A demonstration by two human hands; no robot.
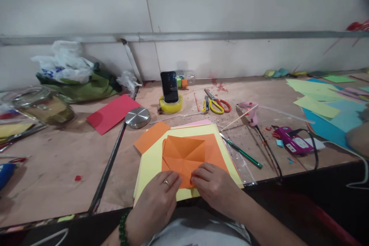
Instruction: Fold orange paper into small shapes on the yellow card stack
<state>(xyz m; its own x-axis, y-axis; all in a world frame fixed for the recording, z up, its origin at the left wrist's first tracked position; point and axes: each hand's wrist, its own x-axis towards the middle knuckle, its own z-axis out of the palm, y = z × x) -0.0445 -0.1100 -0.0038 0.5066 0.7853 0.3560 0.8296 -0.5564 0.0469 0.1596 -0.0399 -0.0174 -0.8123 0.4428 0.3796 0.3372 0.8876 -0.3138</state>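
A creased square of orange paper (pixel 184 150) lies in front of me, its fold lines crossing near the middle. My left hand (pixel 158 196), with a ring and a green bead bracelet, has its fingers closed at the paper's near left edge. At the near right edge, the curled fingers of my right hand (pixel 215 187) grip the same sheet; both thumbs are mostly hidden. Underneath is another flat orange sheet (pixel 217 150), on a stack of pale yellow paper (pixel 151 167). One more orange piece (pixel 151 136) sticks out at the stack's far left corner.
Beyond the stack are a phone (pixel 169 86) on a yellow tape roll (pixel 171 105), a cutter (pixel 205 103) and scissors (pixel 217 103). To the right lie a green pen (pixel 245 154), pink glue gun (pixel 250 112) and purple power strip (pixel 294 140). Left: metal lid (pixel 137 117), red paper (pixel 112 113), glass jar (pixel 43 107).
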